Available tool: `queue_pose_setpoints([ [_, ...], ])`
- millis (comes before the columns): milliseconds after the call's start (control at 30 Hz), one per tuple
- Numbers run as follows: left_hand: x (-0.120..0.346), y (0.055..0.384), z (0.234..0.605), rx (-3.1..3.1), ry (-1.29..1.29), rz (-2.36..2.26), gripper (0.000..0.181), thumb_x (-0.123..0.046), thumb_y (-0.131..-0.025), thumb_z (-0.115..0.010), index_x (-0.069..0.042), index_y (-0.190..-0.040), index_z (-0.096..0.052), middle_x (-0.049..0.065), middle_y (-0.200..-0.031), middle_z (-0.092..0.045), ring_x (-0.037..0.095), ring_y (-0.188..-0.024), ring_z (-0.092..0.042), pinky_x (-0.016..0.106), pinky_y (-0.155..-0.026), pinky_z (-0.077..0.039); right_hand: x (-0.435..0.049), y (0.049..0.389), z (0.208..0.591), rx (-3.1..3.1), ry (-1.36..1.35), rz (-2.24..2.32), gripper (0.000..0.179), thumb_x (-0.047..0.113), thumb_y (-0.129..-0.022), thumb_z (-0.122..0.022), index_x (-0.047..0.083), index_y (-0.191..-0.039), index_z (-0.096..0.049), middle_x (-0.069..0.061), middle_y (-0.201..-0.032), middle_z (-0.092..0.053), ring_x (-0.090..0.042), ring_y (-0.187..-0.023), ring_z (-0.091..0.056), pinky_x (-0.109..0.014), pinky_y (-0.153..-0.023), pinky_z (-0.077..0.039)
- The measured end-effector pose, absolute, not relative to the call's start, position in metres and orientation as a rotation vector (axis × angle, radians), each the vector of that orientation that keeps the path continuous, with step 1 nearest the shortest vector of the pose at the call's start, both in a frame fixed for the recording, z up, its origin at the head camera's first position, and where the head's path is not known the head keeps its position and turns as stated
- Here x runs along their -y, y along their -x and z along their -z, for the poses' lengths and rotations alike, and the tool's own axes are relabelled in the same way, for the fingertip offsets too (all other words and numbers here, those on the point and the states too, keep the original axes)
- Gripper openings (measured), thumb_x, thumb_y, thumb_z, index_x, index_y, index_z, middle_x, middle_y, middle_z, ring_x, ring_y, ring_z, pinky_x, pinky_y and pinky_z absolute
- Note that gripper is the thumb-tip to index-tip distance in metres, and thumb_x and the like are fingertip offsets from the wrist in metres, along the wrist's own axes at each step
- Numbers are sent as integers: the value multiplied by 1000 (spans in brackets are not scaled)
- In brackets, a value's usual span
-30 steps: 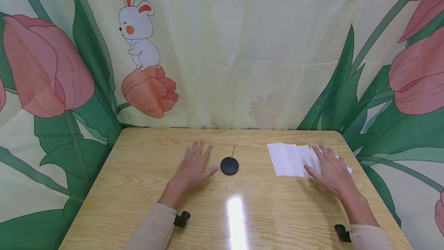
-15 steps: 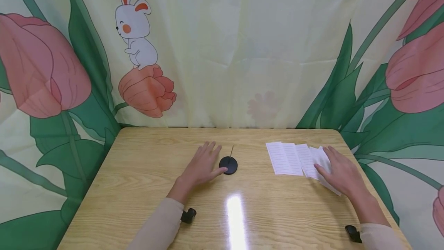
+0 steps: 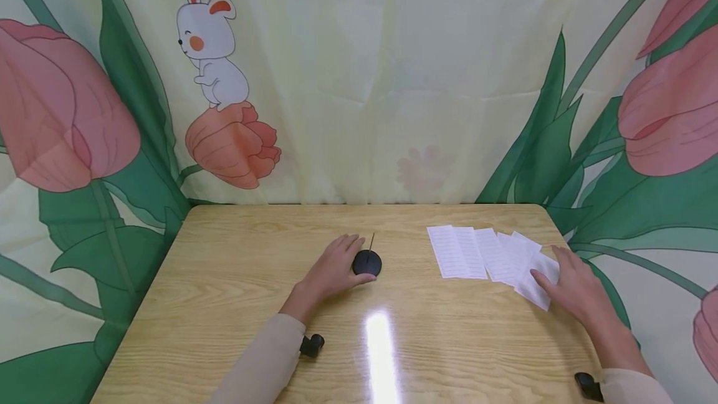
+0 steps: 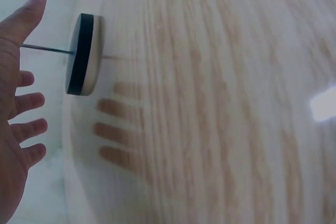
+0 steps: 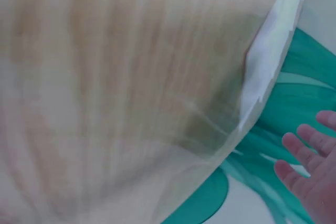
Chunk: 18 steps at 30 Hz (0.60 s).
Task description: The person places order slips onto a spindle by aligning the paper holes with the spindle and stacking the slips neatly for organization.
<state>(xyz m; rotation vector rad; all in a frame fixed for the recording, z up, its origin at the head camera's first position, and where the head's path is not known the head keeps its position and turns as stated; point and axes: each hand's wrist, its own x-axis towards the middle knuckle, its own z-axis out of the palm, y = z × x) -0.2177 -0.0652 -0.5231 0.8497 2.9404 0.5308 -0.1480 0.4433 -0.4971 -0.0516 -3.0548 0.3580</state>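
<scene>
A black round base with a thin upright spike, a bill spike (image 3: pixel 367 264), stands near the middle of the table. My left hand (image 3: pixel 331 272) is at its left side, fingers and thumb apart around it. In the left wrist view that hand (image 4: pixel 13 114) hovers off the spike's base (image 4: pixel 79 56), and no contact shows. Several white printed paper slips (image 3: pixel 496 255) lie overlapping in a fan on the right. My right hand (image 3: pixel 580 288) is just beside the rightmost slip, fingers extended, gripping nothing. The right wrist view shows these slips (image 5: pixel 265 51) only edge-on.
The wooden table (image 3: pixel 224 304) has its far edge against a curtain (image 3: pixel 348 80) printed with tulips and a rabbit. A bright light reflection (image 3: pixel 381 354) lies on the front middle. A black wrist camera (image 3: pixel 311 345) sits at the left sleeve.
My left hand has moved right, up to the bill spike. My right hand has drawn rightward off the slips, uncovering the right end of the fan. The head view has shifted slightly.
</scene>
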Motion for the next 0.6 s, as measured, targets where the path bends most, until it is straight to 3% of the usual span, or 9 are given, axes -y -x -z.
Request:
queue_pose_setpoints([
  [267,58,220,529,-2897,-741,-751,92,-64,-84,-77,-10,-153,-48,10,-155,-50,32,-146,-43,51,-118,-39,-450,141,499,3147,205,-444,96,54,-103,-53,-30,-141,-28,-52,-130,-38,-65,-118,-39,-75,-97,-38],
  [467,53,224,534,-2892,-725,-796,90,-62,-82,-80,-9,-150,-52,14,-151,-52,35,-143,-45,53,-115,-41,-453,135,509,3226,429,-461,103,65,-99,-51,-32,-128,-38,-52,-121,-43,-63,-108,-46,-71,-93,-43],
  [600,50,225,535,-2929,-720,-772,89,-60,-80,-83,-9,-147,-55,14,-146,-55,35,-138,-48,53,-113,-43,-451,130,513,3229,477,-496,96,64,-97,-56,-30,-115,-47,-45,-104,-52,-52,-92,-53,-63,-82,-47],
])
